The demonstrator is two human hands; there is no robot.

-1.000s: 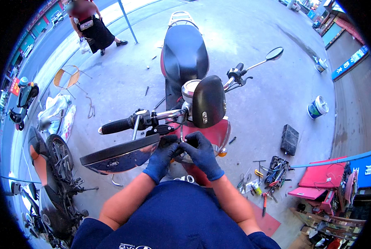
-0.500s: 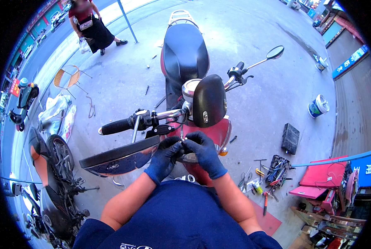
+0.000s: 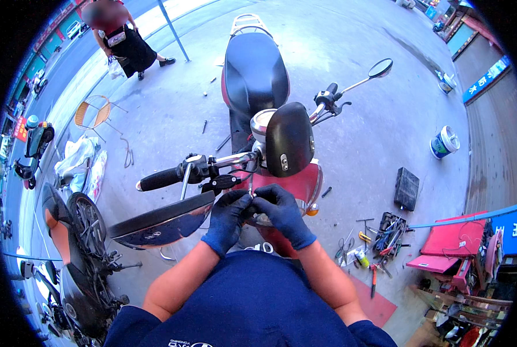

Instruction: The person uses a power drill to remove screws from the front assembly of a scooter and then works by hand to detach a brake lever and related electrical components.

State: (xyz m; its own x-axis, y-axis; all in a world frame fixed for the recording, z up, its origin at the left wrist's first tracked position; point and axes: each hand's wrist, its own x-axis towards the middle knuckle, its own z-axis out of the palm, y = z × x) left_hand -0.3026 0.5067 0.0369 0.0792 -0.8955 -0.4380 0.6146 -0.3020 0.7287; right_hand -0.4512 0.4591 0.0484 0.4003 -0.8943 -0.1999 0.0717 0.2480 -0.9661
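Observation:
Both my hands wear dark gloves with blue cuffs and meet in front of the red scooter [image 3: 296, 188]. My left hand [image 3: 228, 218] and my right hand [image 3: 280, 211] are closed, fingertips together. A small silvery piece [image 3: 252, 195] shows between them; its kind is too small to make out. Just above hang thin black cables [image 3: 239, 172] from the handlebar [image 3: 233, 159]. Left of my left hand is a rear-view mirror [image 3: 160, 224] on a chrome stem. A smooth black cowl [image 3: 290, 141] stands beyond my right hand, before the round gauge [image 3: 262, 119].
At right lie a tool tray [image 3: 390, 231], a red-handled hammer [image 3: 373, 280] and a black case [image 3: 406, 188]. A paint bucket [image 3: 444, 142] stands farther off. At left are a parked motorcycle [image 3: 73, 254] and a wicker chair [image 3: 93, 111]. A person [image 3: 128, 49] stands at the far left.
My hands stay pinched together, with the fingers shifted slightly. The whole view has moved a little, and the mirror appears slightly farther left of my left hand.

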